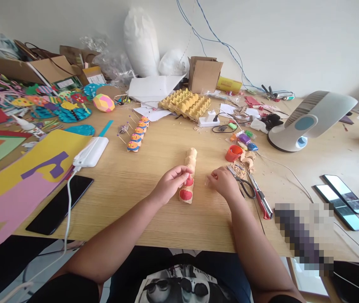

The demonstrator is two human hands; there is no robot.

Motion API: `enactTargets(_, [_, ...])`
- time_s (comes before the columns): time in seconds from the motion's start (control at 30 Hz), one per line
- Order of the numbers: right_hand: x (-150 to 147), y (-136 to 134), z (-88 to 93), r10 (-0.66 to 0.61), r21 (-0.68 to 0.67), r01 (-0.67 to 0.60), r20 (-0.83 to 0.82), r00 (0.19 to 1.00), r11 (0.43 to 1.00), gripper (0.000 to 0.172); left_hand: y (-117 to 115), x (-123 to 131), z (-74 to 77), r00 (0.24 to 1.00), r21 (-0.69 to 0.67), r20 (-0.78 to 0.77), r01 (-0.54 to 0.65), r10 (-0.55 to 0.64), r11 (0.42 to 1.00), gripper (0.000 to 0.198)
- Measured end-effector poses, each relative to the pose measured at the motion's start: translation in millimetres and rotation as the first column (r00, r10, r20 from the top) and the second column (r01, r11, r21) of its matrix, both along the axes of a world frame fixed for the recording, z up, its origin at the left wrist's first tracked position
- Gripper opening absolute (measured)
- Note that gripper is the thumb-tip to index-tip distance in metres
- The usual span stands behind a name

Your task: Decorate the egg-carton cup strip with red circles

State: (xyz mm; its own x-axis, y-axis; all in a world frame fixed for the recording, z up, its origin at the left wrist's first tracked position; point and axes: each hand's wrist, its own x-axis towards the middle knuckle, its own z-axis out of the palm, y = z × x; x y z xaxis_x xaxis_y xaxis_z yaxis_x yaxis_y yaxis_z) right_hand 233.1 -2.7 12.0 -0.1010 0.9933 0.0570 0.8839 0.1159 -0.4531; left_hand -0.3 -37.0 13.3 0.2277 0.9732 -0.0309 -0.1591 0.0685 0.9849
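Note:
A strip cut from an egg carton point(191, 162) lies lengthwise in front of me, its bumps pale tan. Red patches that look like modelling clay point(186, 195) cover bumps at its near end. My left hand point(170, 185) is over the strip, thumb and fingers pinched on a small red piece of the same look. To the right of the strip my right hand point(225, 183) rests low over the table with curled fingers; what they hold, if anything, is too small to make out. Scissors point(245, 187) lie just beside it.
Right of my hands are a red utility knife point(263, 202), a red cup point(233, 153), colourful packets point(245, 139) and a white fan point(308, 122). A decorated caterpillar strip point(138, 134), a yellow egg tray point(184, 104), a power bank point(92, 151) and a phone point(59, 205) lie beyond and left.

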Motion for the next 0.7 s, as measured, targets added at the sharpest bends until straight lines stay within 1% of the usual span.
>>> enactTargets(0.03, [-1.4, -1.9, 0.4, -0.045, 0.085, 0.042, 0.031, 0.999, 0.996, 0.012, -0.2, 0.3, -0.7, 1.000, -0.002, -0.009, 0.007, -0.007, 1.000, 0.025])
enactTargets(0.07, [-3.5, -4.0, 1.7, -0.073, 0.187, 0.067, 0.025, 0.997, 0.980, 0.013, -0.4, 0.7, -1.4, 1.000, -0.001, -0.020, 0.012, -0.012, 1.000, 0.026])
enactTargets(0.1, [-6.3, -6.6, 3.8, -0.062, 0.285, 0.064, -0.014, 0.998, 0.956, 0.019, -0.7, 1.1, -2.0, 0.999, 0.001, -0.031, 0.017, -0.017, 1.000, 0.028])
enactTargets(0.13, [-9.8, -9.4, 6.3, 0.008, 0.362, 0.017, -0.068, 0.998, 0.932, 0.022, -1.0, 1.4, -2.5, 0.999, 0.005, -0.041, 0.020, -0.020, 1.000, 0.030])
enactTargets(0.17, [-13.9, -12.4, 9.0, 0.126, 0.415, -0.062, -0.129, 0.984, 0.908, 0.021, -1.3, 1.8, -2.6, 0.999, 0.007, -0.048, 0.020, -0.020, 1.000, 0.031])
enactTargets(0.2, [-18.4, -15.6, 11.3, 0.251, 0.439, -0.145, -0.195, 0.948, 0.887, 0.021, -1.5, 2.3, -2.5, 0.999, 0.004, -0.050, 0.020, -0.020, 1.000, 0.033])
enactTargets(0.27, [-27.5, -21.8, 13.7, 0.475, 0.456, -0.322, -0.276, 0.835, 0.830, 0.025, -2.0, 3.2, -1.5, 0.999, -0.019, -0.025, 0.027, -0.027, 0.999, 0.036])
enactTargets(0.3, [-31.6, -24.4, 13.5, 0.539, 0.462, -0.380, -0.283, 0.793, 0.801, 0.025, -2.2, 3.6, -0.7, 0.999, -0.037, 0.000, 0.033, -0.033, 0.999, 0.037])
enactTargets(0.33, [-35.1, -26.6, 12.4, 0.568, 0.481, -0.401, -0.274, 0.776, 0.780, 0.025, -2.3, 3.9, 0.1, 0.999, -0.056, 0.027, 0.039, -0.037, 0.998, 0.038])
enactTargets(0.4, [-39.8, -29.3, 8.5, 0.574, 0.524, -0.386, -0.260, 0.777, 0.759, 0.025, -2.2, 4.1, 1.2, 0.996, -0.095, 0.078, 0.041, -0.034, 0.995, 0.038])
enactTargets(0.5, [-41.7, -30.5, 3.5, 0.564, 0.548, -0.365, -0.251, 0.787, 0.752, 0.022, -1.1, 2.7, 0.3, 0.994, -0.129, 0.108, 0.039, -0.025, 0.991, 0.036])
enactTargets(0.6, [-40.5, -29.8, 3.0, 0.558, 0.541, -0.355, -0.271, 0.784, 0.762, 0.016, 0.4, -0.5, -2.0, 0.993, -0.142, 0.105, 0.063, -0.048, 0.988, 0.036])
enactTargets(0.7, [-38.6, -28.0, 5.0, 0.534, 0.519, -0.334, -0.301, 0.790, 0.787, 0.013, 1.6, -3.1, -2.9, 0.989, -0.182, 0.136, 0.089, -0.065, 0.979, 0.040])
